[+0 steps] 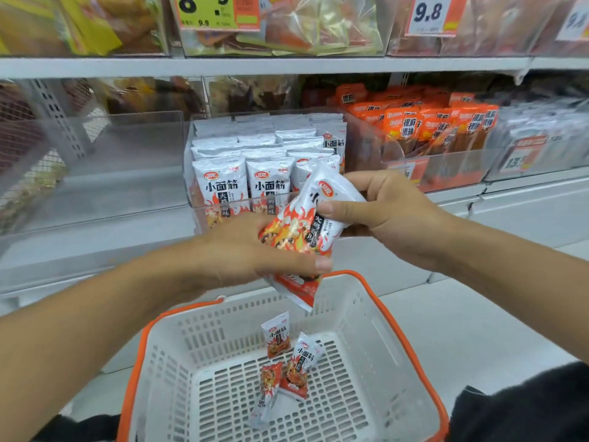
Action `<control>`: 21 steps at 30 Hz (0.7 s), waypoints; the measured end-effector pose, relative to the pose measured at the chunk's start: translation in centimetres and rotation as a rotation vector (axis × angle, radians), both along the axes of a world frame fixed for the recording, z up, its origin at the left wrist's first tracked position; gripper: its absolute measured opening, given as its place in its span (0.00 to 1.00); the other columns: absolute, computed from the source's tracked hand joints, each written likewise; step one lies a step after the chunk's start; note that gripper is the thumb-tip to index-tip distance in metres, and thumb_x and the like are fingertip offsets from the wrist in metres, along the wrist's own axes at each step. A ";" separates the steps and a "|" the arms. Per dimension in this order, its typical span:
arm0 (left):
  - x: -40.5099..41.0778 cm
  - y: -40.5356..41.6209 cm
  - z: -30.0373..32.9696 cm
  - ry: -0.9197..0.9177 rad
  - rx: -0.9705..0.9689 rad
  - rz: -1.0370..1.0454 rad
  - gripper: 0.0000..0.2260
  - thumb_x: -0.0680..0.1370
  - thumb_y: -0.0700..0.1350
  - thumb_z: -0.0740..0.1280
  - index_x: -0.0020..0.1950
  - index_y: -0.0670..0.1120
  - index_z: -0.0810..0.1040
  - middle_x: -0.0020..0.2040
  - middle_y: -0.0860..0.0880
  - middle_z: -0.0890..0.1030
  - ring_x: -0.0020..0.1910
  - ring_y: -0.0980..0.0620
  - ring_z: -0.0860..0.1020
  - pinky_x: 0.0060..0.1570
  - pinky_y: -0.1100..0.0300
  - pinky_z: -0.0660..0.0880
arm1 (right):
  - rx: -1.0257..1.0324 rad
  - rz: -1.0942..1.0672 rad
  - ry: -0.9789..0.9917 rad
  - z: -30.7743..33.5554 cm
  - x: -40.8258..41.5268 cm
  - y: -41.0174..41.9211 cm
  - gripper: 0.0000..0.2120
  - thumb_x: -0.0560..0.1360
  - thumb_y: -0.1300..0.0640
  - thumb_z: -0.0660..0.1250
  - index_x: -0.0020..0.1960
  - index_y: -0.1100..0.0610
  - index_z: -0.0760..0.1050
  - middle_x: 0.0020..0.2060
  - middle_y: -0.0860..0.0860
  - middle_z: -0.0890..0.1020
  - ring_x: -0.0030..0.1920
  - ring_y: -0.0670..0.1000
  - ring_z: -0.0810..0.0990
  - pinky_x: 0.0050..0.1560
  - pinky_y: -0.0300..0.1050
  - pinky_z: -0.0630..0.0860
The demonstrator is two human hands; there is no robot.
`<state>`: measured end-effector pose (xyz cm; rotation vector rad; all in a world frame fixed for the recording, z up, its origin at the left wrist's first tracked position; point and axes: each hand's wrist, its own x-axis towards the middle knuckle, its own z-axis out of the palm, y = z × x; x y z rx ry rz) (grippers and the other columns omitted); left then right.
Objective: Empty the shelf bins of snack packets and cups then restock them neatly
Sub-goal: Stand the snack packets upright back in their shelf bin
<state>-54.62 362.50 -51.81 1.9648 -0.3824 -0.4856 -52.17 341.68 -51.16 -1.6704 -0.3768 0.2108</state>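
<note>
Both hands hold a small bundle of white-and-orange snack packets [306,231] above the basket. My left hand [242,250] grips its lower part, thumb across the front. My right hand [379,215] pinches its upper end. Behind them a clear shelf bin [223,215] holds several rows of the same white packets [223,180] standing upright. Below, a white basket with an orange rim [366,314] holds three loose packets [296,365] on its slotted floor.
Left of the white packets a clear bin [95,161] stands with nothing visible inside. To the right is a bin of orange packets [439,129], then grey packets [548,132]. The upper shelf carries bagged snacks and price tags [430,14].
</note>
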 end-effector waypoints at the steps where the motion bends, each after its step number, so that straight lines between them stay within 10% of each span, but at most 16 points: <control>1: 0.3 -0.1 -0.4 -0.022 0.032 0.038 0.22 0.57 0.59 0.81 0.47 0.52 0.85 0.44 0.52 0.87 0.44 0.54 0.85 0.51 0.56 0.80 | 0.007 -0.031 -0.021 0.0 0.0 0.3 0.13 0.72 0.65 0.72 0.55 0.63 0.80 0.46 0.57 0.87 0.45 0.53 0.86 0.43 0.44 0.83; 6: 1.5 -0.8 -1.1 -0.186 0.102 0.140 0.18 0.63 0.56 0.80 0.47 0.50 0.83 0.41 0.51 0.86 0.44 0.51 0.85 0.53 0.47 0.80 | -0.114 0.060 -0.022 1.9 0.5 -1.4 0.32 0.69 0.65 0.77 0.68 0.54 0.68 0.52 0.56 0.85 0.52 0.56 0.85 0.50 0.52 0.83; 10: 1.5 -2.4 -1.3 -0.344 0.197 0.025 0.09 0.70 0.50 0.77 0.41 0.48 0.80 0.35 0.52 0.85 0.36 0.58 0.84 0.39 0.63 0.78 | -0.533 0.133 -0.221 2.4 0.2 -2.6 0.26 0.60 0.59 0.83 0.55 0.57 0.78 0.47 0.49 0.86 0.48 0.48 0.86 0.47 0.45 0.83; 14: 1.7 -3.8 -0.7 -0.507 0.229 0.048 0.15 0.69 0.61 0.74 0.46 0.52 0.79 0.36 0.57 0.83 0.35 0.64 0.80 0.33 0.70 0.71 | -0.471 0.076 -0.240 3.5 0.5 -4.0 0.22 0.60 0.63 0.82 0.51 0.59 0.79 0.46 0.49 0.87 0.47 0.48 0.86 0.48 0.44 0.83; 17: 3.5 -2.7 0.2 -0.837 0.376 0.105 0.32 0.68 0.75 0.64 0.66 0.58 0.73 0.57 0.60 0.81 0.54 0.62 0.77 0.54 0.64 0.74 | -0.496 -0.112 -0.406 6.1 1.3 -6.4 0.22 0.58 0.61 0.82 0.50 0.58 0.80 0.45 0.45 0.87 0.46 0.43 0.86 0.46 0.39 0.82; 21: 6.8 0.1 -0.3 -1.069 0.810 0.128 0.35 0.77 0.68 0.49 0.79 0.49 0.61 0.77 0.46 0.65 0.76 0.45 0.62 0.75 0.48 0.59 | -0.739 -0.361 -0.554 9.5 3.6 -8.5 0.24 0.61 0.56 0.82 0.54 0.54 0.79 0.44 0.41 0.83 0.42 0.39 0.83 0.38 0.31 0.79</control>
